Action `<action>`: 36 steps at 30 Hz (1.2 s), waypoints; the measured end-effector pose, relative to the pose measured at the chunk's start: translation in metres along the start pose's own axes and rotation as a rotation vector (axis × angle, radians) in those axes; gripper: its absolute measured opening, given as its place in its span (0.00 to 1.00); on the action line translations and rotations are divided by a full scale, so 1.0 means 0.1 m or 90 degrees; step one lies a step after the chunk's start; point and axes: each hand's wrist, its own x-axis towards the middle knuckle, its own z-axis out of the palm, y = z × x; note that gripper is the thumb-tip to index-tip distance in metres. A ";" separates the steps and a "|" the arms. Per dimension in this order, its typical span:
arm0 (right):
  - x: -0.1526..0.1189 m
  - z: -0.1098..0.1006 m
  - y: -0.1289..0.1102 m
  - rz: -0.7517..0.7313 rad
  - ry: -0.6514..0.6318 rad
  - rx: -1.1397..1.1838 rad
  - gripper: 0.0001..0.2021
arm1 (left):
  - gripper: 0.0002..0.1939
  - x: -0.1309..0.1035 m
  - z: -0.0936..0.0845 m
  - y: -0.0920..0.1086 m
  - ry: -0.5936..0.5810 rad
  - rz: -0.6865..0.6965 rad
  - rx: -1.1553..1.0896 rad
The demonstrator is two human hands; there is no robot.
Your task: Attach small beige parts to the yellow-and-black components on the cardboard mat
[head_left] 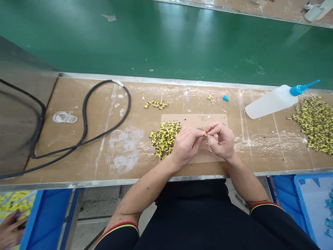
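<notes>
Between the fingertips of both hands, a small yellow component (206, 134) is pinched over a cardboard sheet (192, 119) laid on the workbench (91, 152). The left hand (186, 146) is closed around it from the left with thumb and forefinger; the right hand (221, 140) is closed on it from the right, fingers curled tight. Whether one hand carries the piece alone cannot be told, since the fingertips meet over it.

A slip is judged the main risk: the piece is tiny, only its edge shows between the fingertips, and a loosened pinch would let it drop among the loose metal bits (211, 144) lying just beneath the right fingers, where it would be hard to pick out. A sideways brush of the left wrist could also scatter the pile of yellow parts (164, 138) lying just left of the left fingers.

Well to the right of the fingers a white squeeze bottle with a blue nozzle (273, 101) lies on its side, beside a larger heap of yellow parts (316, 123). A black cable (84, 114) is looped far to the left.
</notes>
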 end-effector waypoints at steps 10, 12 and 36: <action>-0.05 0.09 0.01 -0.013 0.015 -0.007 0.08 | 0.04 -0.07 0.05 -0.02 0.047 0.069 0.107; -0.06 0.11 0.02 -0.022 0.020 0.019 0.07 | 0.04 -0.06 0.04 0.00 0.062 0.032 0.065; 0.05 -0.22 0.06 0.026 0.060 0.002 0.03 | 0.05 0.14 -0.77 -1.10 0.097 -0.220 0.288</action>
